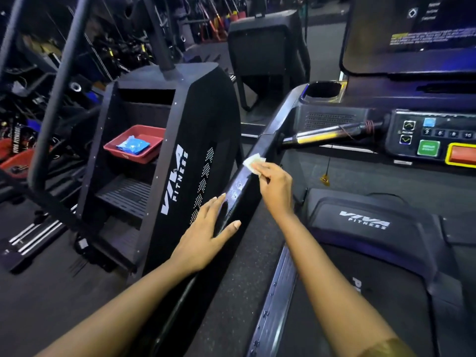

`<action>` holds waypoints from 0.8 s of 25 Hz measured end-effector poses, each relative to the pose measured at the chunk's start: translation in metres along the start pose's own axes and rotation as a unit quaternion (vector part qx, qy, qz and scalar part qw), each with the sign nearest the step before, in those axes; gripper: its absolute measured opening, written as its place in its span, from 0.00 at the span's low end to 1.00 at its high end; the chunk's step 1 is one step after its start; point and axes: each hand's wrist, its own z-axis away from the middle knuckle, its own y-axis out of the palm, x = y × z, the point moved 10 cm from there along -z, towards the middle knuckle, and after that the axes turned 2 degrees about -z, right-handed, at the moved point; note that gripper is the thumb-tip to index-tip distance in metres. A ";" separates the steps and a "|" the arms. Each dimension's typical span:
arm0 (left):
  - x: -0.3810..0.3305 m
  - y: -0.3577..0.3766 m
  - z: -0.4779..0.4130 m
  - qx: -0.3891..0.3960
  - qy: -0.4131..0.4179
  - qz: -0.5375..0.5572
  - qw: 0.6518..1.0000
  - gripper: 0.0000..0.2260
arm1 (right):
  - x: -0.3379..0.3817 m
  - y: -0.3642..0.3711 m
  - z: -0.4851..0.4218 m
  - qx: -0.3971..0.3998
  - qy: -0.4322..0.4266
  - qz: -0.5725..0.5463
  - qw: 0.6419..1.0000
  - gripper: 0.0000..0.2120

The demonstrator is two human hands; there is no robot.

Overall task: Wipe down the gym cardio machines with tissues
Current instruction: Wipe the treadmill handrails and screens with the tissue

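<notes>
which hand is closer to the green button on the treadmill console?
Right. The right hand pinches a tissue on the side rail, left of and below the green button; the left hand rests flat lower on the same rail, farther off.

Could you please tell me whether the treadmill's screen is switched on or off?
On: the treadmill screen shows lit yellow and white text against a dark background.

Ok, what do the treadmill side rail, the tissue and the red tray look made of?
Side rail: glossy black, plastic or painted metal, cannot tell which; light glints off it. Tissue: thin whitish paper, folded soft in the right hand. Red tray: probably moulded plastic, even colour, rounded rim.
</notes>
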 end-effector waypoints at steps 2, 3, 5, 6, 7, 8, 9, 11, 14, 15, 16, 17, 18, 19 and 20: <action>0.001 -0.005 0.001 0.008 -0.001 0.065 0.998 0.35 | -0.006 0.012 -0.031 0.067 0.018 0.047 0.996 0.16; 0.003 -0.007 0.002 0.018 -0.005 0.079 0.997 0.35 | -0.014 0.021 -0.042 0.119 0.061 0.058 0.989 0.16; 0.013 -0.009 0.006 0.038 -0.013 0.087 0.995 0.36 | -0.027 0.034 -0.042 0.181 0.164 0.048 0.969 0.14; 0.018 -0.008 0.010 0.049 -0.019 0.089 0.995 0.36 | -0.029 0.036 -0.034 0.188 0.200 0.042 0.961 0.14; 0.023 -0.005 0.014 0.061 -0.025 0.096 0.993 0.36 | -0.026 0.034 -0.025 0.186 0.209 0.054 0.958 0.14; 0.027 -0.002 0.018 0.069 -0.030 0.105 0.992 0.37 | -0.018 0.033 -0.014 0.184 0.202 0.063 0.960 0.14; 0.030 0.000 0.022 0.074 -0.033 0.115 0.990 0.38 | -0.006 0.031 -0.005 0.189 0.168 0.087 0.964 0.13; 0.030 0.001 0.026 0.072 -0.031 0.136 0.988 0.37 | 0.020 0.034 0.016 0.229 0.092 0.127 0.961 0.12; 0.030 0.002 0.025 0.070 -0.032 0.162 0.984 0.33 | 0.056 0.038 0.058 0.289 0.016 0.167 0.942 0.16; 0.029 0.001 0.024 0.069 -0.028 0.171 0.982 0.33 | 0.069 0.036 0.075 0.283 -0.011 0.166 0.945 0.17; 0.028 0.001 0.025 0.072 -0.024 0.185 0.980 0.34 | 0.081 0.032 0.090 0.276 -0.034 0.156 0.948 0.17; 0.027 0.000 0.025 0.074 -0.019 0.198 0.977 0.37 | 0.089 0.030 0.099 0.277 -0.042 0.136 0.950 0.17; 0.026 0.000 0.028 0.078 -0.017 0.200 0.977 0.40 | 0.089 0.028 0.100 0.277 -0.038 0.111 0.954 0.17; 0.027 -0.001 0.030 0.080 -0.014 0.195 0.977 0.41 | 0.085 0.024 0.090 0.256 -0.034 0.092 0.962 0.17; 0.029 -0.001 0.035 0.081 -0.015 0.186 0.979 0.39 | 0.078 0.021 0.072 0.231 -0.027 0.085 0.969 0.18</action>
